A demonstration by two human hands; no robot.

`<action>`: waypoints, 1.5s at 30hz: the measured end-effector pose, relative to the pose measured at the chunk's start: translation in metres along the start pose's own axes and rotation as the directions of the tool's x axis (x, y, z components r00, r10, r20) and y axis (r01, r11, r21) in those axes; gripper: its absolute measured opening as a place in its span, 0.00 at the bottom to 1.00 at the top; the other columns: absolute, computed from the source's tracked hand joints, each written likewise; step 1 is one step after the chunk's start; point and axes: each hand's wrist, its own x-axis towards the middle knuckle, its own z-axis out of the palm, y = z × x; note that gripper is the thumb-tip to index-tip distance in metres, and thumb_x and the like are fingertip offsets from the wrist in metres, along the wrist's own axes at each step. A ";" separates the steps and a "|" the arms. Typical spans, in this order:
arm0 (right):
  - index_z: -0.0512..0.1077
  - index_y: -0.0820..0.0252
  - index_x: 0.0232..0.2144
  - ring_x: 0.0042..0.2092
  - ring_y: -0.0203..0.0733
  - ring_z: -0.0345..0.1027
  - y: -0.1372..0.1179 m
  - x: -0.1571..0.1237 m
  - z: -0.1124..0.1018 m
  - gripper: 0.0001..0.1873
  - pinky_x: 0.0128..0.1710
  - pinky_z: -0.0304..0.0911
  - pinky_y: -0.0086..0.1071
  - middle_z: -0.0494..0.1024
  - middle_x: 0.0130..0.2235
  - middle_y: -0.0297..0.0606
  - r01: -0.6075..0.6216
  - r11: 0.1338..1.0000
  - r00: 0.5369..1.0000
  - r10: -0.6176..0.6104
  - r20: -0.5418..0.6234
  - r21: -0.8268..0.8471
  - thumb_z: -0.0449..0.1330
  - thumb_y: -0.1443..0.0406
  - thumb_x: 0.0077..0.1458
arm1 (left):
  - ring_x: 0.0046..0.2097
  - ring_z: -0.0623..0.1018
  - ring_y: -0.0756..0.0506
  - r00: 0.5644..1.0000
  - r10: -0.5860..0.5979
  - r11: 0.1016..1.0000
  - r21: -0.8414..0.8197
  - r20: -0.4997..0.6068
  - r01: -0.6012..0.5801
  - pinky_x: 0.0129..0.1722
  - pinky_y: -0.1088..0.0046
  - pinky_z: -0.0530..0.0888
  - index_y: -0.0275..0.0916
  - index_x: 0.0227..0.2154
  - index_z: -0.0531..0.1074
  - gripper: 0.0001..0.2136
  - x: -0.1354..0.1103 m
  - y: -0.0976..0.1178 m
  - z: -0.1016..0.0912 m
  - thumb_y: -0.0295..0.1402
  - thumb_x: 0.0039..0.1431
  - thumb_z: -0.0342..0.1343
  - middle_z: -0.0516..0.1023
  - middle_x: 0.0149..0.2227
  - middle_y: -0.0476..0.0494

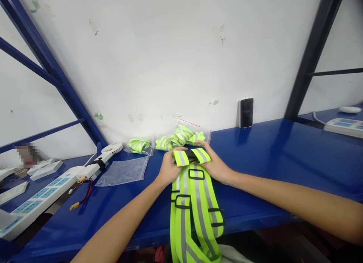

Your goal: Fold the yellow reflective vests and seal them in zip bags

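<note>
Both hands grip the folded top of a neon-yellow reflective strap vest (200, 202) with grey stripes and black buckles. My left hand (169, 168) is closed around its left side, near the black piece at the top. On the right side, my right hand (214, 164) is closed too, its fingers partly hidden behind the straps. From there the straps hang down over the table's front edge. Just behind the hands lie clear bags (183, 134) with more yellow straps inside. Another bagged bundle (138, 145) sits to their left, and a flat clear zip bag (124, 171) lies in front of it.
A dark-screened device (245, 112) leans by the wall on the blue table (263, 153). To the left are a long white power strip (42, 195), a small white fan (112, 147) and a cable with yellow connectors (82, 193). Blue frame posts (70, 98) rise at both sides.
</note>
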 end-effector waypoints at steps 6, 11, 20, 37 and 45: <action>0.59 0.52 0.50 0.43 0.44 0.67 -0.005 -0.002 -0.001 0.25 0.42 0.63 0.34 0.71 0.43 0.35 -0.028 0.999 1.000 0.028 -0.014 -0.035 0.62 0.65 0.51 | 0.44 0.79 0.41 0.998 0.025 0.998 -0.054 0.052 -0.022 0.43 0.68 0.75 0.37 0.41 0.76 0.16 0.000 0.003 -0.001 0.28 0.46 0.65 0.80 0.43 0.40; 0.58 0.51 0.49 0.34 0.41 0.65 -0.007 -0.003 0.000 0.26 0.33 0.61 0.32 0.70 0.34 0.31 -0.071 0.997 0.997 0.071 -0.016 -0.018 0.61 0.68 0.48 | 0.42 0.79 0.41 0.995 0.013 0.996 -0.088 0.102 -0.004 0.42 0.68 0.74 0.37 0.41 0.75 0.17 -0.001 0.004 -0.001 0.31 0.46 0.68 0.80 0.41 0.40; 0.61 0.51 0.54 0.46 0.45 0.66 -0.018 -0.003 -0.005 0.29 0.44 0.64 0.36 0.70 0.47 0.37 0.043 0.998 0.984 -0.051 0.174 0.048 0.64 0.65 0.51 | 0.37 0.78 0.44 0.998 0.062 0.991 -0.120 -0.004 -0.062 0.37 0.71 0.73 0.37 0.38 0.74 0.20 0.001 0.006 -0.006 0.36 0.41 0.71 0.79 0.37 0.42; 0.62 0.50 0.56 0.45 0.43 0.71 -0.014 0.004 -0.004 0.23 0.45 0.67 0.37 0.75 0.45 0.35 -0.097 0.940 0.977 0.027 0.212 0.328 0.60 0.62 0.59 | 0.43 0.78 0.42 0.967 -0.070 0.979 -0.205 -0.244 0.019 0.43 0.67 0.73 0.37 0.43 0.74 0.21 -0.008 0.004 0.012 0.32 0.43 0.68 0.79 0.44 0.42; 0.61 0.50 0.56 0.48 0.44 0.69 -0.020 0.004 -0.006 0.22 0.49 0.66 0.39 0.73 0.49 0.36 -0.036 0.973 0.985 -0.004 0.172 0.226 0.56 0.61 0.60 | 0.52 0.76 0.34 0.917 -0.384 0.797 -0.540 -0.107 0.271 0.54 0.56 0.69 0.35 0.41 0.78 0.21 -0.016 -0.010 0.024 0.37 0.42 0.68 0.81 0.45 0.38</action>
